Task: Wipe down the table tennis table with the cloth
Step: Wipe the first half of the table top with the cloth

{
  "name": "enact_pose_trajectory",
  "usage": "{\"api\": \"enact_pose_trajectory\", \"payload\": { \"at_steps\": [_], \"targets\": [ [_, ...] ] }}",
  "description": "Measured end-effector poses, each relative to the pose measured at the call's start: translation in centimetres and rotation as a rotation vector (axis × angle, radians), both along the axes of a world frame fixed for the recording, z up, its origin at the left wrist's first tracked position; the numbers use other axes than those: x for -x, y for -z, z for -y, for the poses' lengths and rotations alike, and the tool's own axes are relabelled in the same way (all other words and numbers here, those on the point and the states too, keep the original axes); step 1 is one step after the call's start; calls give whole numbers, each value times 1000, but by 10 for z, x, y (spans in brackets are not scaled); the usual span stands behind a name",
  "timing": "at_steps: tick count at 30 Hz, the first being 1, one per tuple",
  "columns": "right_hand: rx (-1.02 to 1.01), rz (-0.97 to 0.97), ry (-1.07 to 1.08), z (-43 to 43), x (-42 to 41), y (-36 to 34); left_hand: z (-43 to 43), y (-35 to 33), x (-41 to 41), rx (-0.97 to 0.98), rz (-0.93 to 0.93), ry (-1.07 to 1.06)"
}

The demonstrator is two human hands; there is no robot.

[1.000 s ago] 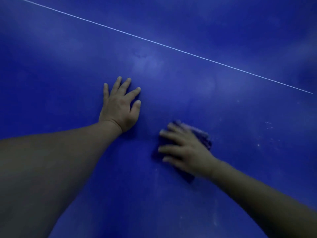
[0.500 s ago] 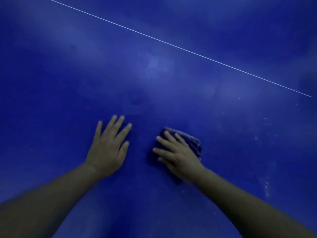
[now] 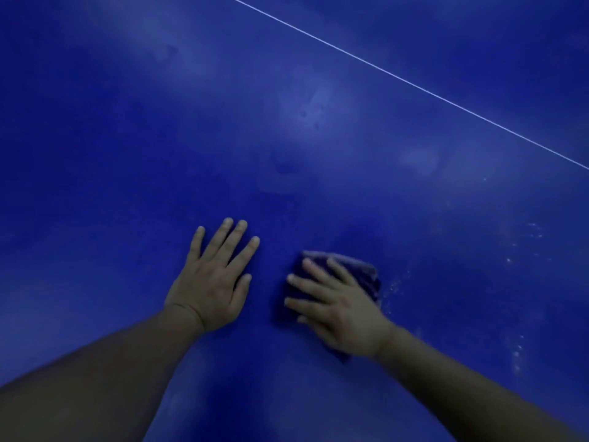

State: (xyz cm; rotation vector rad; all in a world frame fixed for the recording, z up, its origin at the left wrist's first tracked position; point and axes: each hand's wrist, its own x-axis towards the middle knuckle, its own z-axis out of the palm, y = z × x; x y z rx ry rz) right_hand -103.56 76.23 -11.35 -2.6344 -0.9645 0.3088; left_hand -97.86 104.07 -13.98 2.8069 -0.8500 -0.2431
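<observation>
The smooth, deep-blue table tennis table [image 3: 95,154] fills the whole view, dim at the far left, where nothing but its bare surface shows. The bare left forearm [image 3: 105,371] comes in from the lower left corner and runs up toward the middle. The left hand [image 3: 212,282] lies palm down on the table with its fingers straight and slightly fanned and the thumb out to the side; it holds nothing. Above and a little to the right of that hand, a pale, hazy sheen [image 3: 315,110] lies on the surface, with a few small dark marks in it and a fainter smudge lower down. Just beside the left hand, apart from it by a narrow strip of blue, lies the small, folded, dark bluish-purple cloth [image 3: 361,271], flat on the table. The right hand [image 3: 338,311] rests on top of the cloth with its fingers spread and nearly straight, pointing left and away, pressing it down rather than gripping it. The cloth's far and right edges show past the fingers. The bare right forearm [image 3: 462,387] runs off to the lower right corner. Right of the cloth, pale specks [image 3: 516,355] are scattered over the surface, some close to the cloth's edge and others near the right border. A thin white line [image 3: 411,84] crosses the table diagonally from the top centre down to the right edge, well apart from both hands.
</observation>
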Motion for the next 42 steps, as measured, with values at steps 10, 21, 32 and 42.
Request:
{"api": "enact_pose_trajectory", "payload": {
  "at_steps": [10, 21, 32, 42],
  "targets": [
    [27, 81, 617, -36, -101, 8, -4, -3, 1, 34, -58, 4],
    [72, -107, 689, 31, -69, -10, -11, -15, -7, 75, -266, -15],
    [-25, -177, 148, -32, 85, -11, -60, -4, 137, -82, -69, 24],
    [6, -47, 706, -61, 45, 1, -65, -7, 134, -33, -88, 46]
  ]
}}
